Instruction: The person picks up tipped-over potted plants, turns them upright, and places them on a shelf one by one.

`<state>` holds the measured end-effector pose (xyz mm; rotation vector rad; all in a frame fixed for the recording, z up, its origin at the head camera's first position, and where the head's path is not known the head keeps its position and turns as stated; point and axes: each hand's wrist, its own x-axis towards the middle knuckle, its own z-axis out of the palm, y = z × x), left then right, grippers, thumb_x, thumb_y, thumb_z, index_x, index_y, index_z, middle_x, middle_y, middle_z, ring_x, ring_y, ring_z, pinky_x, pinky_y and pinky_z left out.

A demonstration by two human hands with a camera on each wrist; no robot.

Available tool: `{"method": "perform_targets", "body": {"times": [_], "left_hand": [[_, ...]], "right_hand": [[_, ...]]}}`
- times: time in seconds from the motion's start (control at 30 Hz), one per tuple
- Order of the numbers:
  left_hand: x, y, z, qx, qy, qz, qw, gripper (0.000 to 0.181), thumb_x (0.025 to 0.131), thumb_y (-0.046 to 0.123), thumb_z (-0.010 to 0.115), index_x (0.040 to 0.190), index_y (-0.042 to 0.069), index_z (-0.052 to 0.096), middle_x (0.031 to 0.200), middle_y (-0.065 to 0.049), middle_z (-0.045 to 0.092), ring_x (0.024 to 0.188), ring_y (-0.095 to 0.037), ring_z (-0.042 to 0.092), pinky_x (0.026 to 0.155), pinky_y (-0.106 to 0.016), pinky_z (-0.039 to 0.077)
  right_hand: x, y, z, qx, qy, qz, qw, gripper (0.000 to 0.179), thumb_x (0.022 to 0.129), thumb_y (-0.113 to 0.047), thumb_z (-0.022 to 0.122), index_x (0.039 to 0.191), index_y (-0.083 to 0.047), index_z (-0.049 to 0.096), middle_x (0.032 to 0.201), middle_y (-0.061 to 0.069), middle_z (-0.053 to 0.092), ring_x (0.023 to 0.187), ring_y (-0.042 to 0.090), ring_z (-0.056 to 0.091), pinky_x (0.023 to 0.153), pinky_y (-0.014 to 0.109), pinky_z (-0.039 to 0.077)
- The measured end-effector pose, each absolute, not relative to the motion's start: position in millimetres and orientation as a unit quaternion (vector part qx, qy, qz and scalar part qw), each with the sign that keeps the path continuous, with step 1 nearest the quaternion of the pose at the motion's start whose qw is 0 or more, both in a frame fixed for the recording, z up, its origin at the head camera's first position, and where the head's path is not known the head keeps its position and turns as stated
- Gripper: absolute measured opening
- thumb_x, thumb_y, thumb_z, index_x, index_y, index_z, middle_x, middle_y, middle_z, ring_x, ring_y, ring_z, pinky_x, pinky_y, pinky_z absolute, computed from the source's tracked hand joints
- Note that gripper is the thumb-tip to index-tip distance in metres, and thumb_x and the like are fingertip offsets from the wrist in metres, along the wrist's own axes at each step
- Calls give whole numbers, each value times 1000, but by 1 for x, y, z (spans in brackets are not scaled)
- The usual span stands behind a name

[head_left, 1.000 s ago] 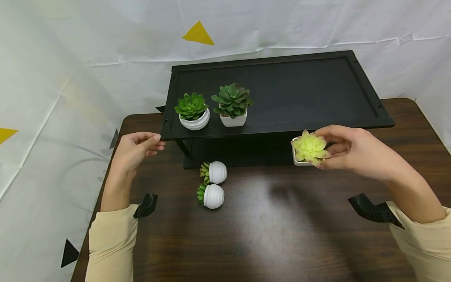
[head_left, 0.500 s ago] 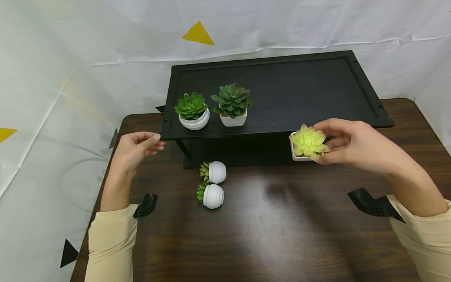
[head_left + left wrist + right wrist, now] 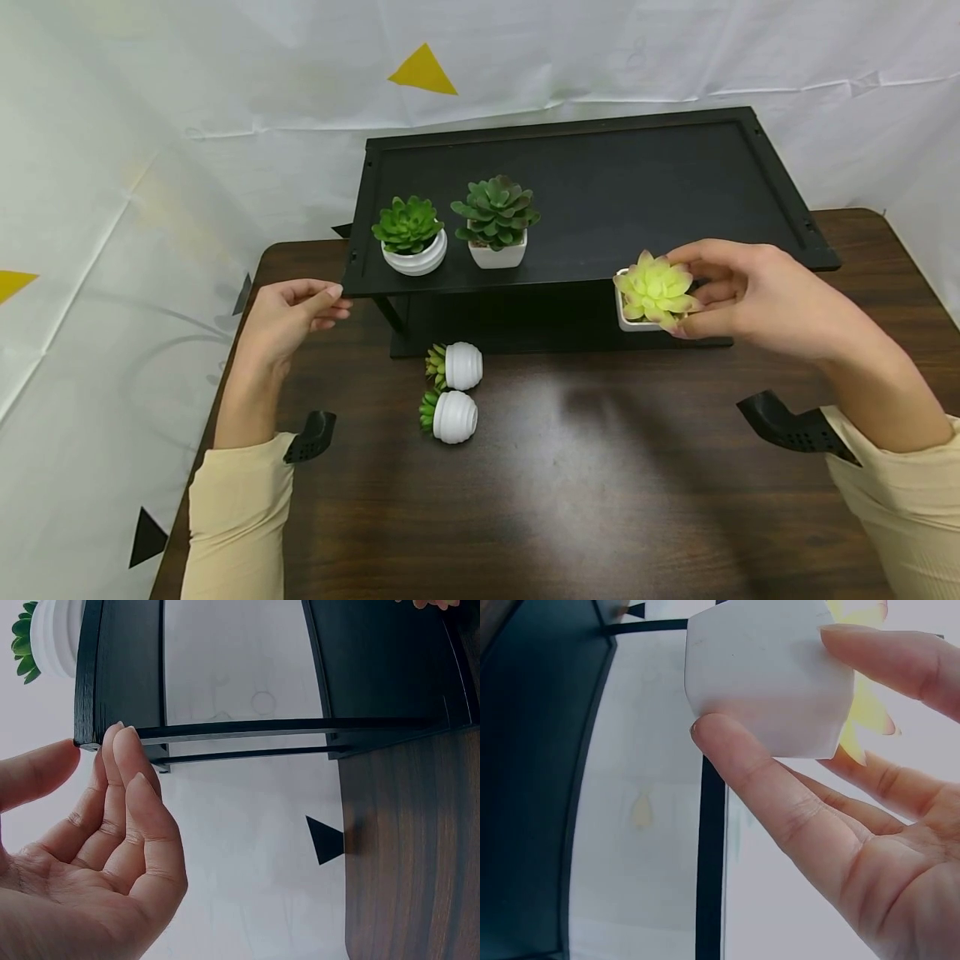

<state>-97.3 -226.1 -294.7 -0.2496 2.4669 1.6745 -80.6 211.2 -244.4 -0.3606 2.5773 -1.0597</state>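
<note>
My right hand [image 3: 757, 296] grips a yellow-green potted succulent [image 3: 654, 287] by its square white pot [image 3: 769, 682], with thumb and fingers on the pot's sides. The pot is in the air at the front edge of the black shelf [image 3: 637, 192]. At the shelf's front left corner, my left hand [image 3: 288, 321] pinches the board, thumb on one face and fingertips on the other. On the top board stand a bright green succulent in a round white pot [image 3: 414, 260] and a dark green succulent in a square white pot [image 3: 498, 254].
Two small succulents in ribbed white pots [image 3: 463, 367] [image 3: 454, 417] lie on their sides on the brown wooden table [image 3: 570, 508], in front of the shelf. A white sheet [image 3: 285, 67] with yellow and black triangles hangs behind and at the left.
My right hand has raised the yellow-green succulent slightly and brought it a little toward the shelf. My left hand stays at the shelf corner.
</note>
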Motion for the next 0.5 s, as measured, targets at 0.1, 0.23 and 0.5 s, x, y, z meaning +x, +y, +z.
{"method": "perform_targets", "body": {"times": [0.1,0.23,0.5], "left_hand": [[-97,-226,-295,-83,823,558,74,35,92,22,56,112,-7,55,74,12,64,74,-7,63,69,-20,50],[-98,-226,-295,-81,823,558,74,34,93,21,56,112,-8,55,74,12,64,73,-6,63,69,-20,50],[-98,-226,-294,-82,820,561,76,34,93,20,56,111,-8,55,73,12,64,73,-7,64,69,-21,50]], "right_hand": [[-82,210,-243,-117,909,-365,165,64,74,-14,77,130,-8,47,119,16,54,83,2,60,63,21,48],[-83,209,-240,-102,912,-359,170,64,73,-17,78,129,-12,48,123,15,53,86,6,60,65,22,47],[-88,208,-234,-103,913,-355,172,65,74,-17,78,130,-11,46,123,16,52,84,4,60,64,21,47]]}}
